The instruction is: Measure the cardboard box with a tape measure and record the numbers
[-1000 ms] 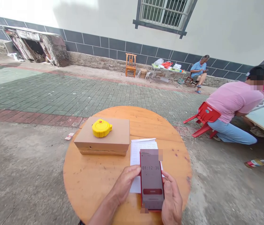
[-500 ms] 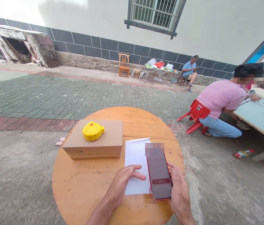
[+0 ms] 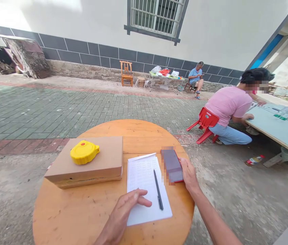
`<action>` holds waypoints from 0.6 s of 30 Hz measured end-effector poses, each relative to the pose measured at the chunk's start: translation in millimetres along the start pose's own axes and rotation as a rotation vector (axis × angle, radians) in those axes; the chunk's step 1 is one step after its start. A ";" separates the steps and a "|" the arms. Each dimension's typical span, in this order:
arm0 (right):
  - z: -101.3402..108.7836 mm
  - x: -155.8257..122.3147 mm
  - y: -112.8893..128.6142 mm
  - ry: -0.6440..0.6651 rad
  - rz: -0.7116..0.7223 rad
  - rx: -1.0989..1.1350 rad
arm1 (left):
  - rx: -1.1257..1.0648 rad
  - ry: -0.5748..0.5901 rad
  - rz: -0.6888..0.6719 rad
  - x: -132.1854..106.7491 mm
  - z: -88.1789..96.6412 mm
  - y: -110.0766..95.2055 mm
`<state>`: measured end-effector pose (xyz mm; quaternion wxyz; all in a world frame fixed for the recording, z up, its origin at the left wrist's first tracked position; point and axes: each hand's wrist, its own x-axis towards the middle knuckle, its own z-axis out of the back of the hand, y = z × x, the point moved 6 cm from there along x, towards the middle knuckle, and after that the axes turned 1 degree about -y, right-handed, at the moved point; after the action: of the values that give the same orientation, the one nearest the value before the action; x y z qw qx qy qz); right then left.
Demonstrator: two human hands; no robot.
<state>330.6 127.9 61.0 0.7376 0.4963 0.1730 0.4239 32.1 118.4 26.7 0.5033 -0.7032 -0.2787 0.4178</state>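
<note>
Right hand (image 3: pixel 190 175) grips 1 phone (image 3: pixel 175 166) — left hand (image 3: pixel 125 208), loosely spread, overlaps paper (image 3: pixel 142 173) in view.

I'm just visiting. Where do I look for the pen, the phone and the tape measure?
Pen (image 3: pixel 158 189): head view, middle of its dark barrel.
Phone (image 3: pixel 174 166): head view, on its screen.
Tape measure (image 3: pixel 83 153): head view, on its yellow case.

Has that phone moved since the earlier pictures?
Yes: the phone has gone rightward, from over the paper to beside its right edge.
</note>
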 end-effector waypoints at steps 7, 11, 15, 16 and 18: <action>4.1 -3.5 9.5 0.000 0.088 -0.280 | 0.014 -0.006 0.023 -0.5 -0.1 -0.8; 12.7 -25.2 4.2 0.002 0.104 -0.409 | 0.034 0.001 0.019 -1.7 -1.4 -5.1; 14.0 -46.2 -8.8 0.040 0.167 -0.574 | 0.083 -0.001 0.021 -3.6 -4.0 -12.9; 13.2 -50.0 -11.4 0.039 0.185 -0.604 | 0.092 -0.003 0.017 -4.1 -4.6 -14.9; 11.3 -55.0 -14.9 0.020 0.205 -0.655 | 0.103 -0.005 0.003 -4.5 -5.2 -17.4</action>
<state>313.0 75.2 43.9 0.8095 0.2437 -0.0158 0.5339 34.9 118.2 45.2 0.5375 -0.6757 -0.2570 0.4342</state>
